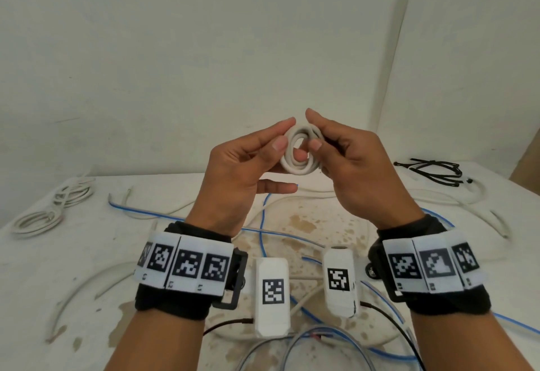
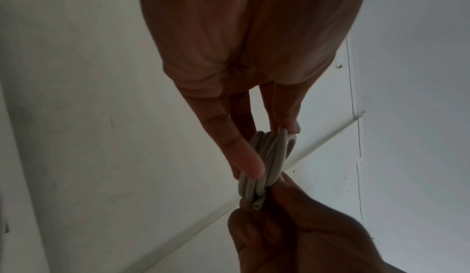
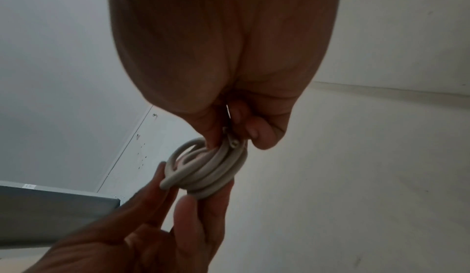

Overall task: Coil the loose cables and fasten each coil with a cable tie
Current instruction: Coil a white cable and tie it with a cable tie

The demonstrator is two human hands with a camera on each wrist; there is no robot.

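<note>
A small coil of off-white cable point(image 1: 301, 148) point(image 2: 264, 165) point(image 3: 211, 167) is held up in the air between both hands, above the table. My left hand point(image 1: 274, 145) point(image 2: 254, 156) pinches its left side between thumb and fingers. My right hand point(image 1: 318, 142) point(image 3: 241, 134) grips its right side with curled fingers, thumb on the front. A cut cable end point(image 2: 255, 207) sticks out by the right hand's fingers. Black cable ties point(image 1: 432, 170) lie at the table's far right.
Loose white cables point(image 1: 467, 204) and blue cables point(image 1: 263, 224) sprawl across the stained white table point(image 1: 102, 242). Two bundled white coils point(image 1: 73, 192) point(image 1: 38, 220) lie at the far left. White walls stand close behind.
</note>
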